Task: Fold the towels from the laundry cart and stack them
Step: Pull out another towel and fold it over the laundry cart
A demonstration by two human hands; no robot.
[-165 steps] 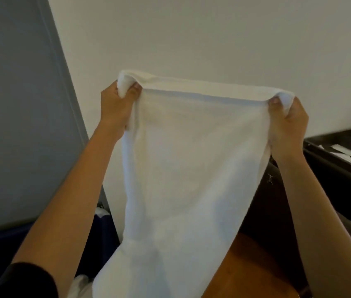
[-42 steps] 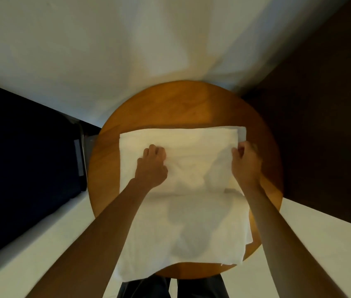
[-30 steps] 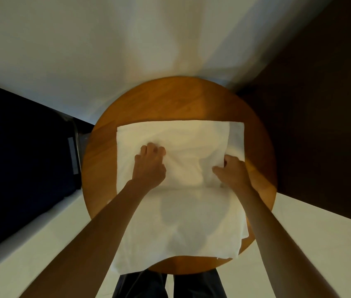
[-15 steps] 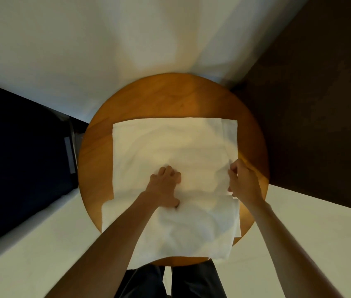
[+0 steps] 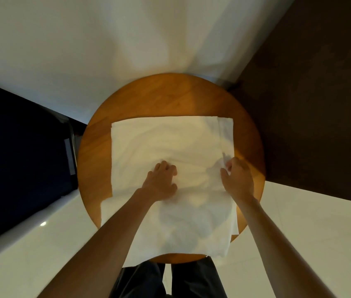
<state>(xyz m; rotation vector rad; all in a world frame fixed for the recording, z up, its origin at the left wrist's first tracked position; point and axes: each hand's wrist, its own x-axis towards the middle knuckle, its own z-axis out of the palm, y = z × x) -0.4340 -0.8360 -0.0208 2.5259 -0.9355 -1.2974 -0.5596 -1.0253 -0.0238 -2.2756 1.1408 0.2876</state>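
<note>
The white towel (image 5: 170, 145) lay spread flat across the round wooden table (image 5: 170, 97). It covered the middle, with its far edge squared off toward 12 o'clock and its near end spilling over the rim at 6 o'clock, right in front of the person. It looked doubled already, a second layer showing as a narrow strip along the 3 o'clock side, so I'd call this mid-fold, with nothing stacked yet. The left hand (image 5: 161, 181) sat on the cloth just below its centre, fingers bent and knuckles up, bearing down, most likely to pin the layers so they wouldn't slide. Whether those fingers had nipped any fabric, I couldn't tell. Over at 3 o'clock the right hand (image 5: 238, 178) had the towel's side edge pinched between curled fingers and thumb, the cloth puckered up there. That grip suited tugging the edge true or carrying it across for the next fold. Wrinkles ran between the two hands. Beyond the table were a white wall (image 5: 84, 50) at 12 o'clock, a dark panel (image 5: 320, 104) at 2 o'clock, and a dark blue bulk (image 5: 19, 158) at 9 o'clock that may have been the laundry cart. The glossy pale floor (image 5: 310, 233) showed at 4 o'clock and dark trousers (image 5: 191, 280) at 6 o'clock.
</note>
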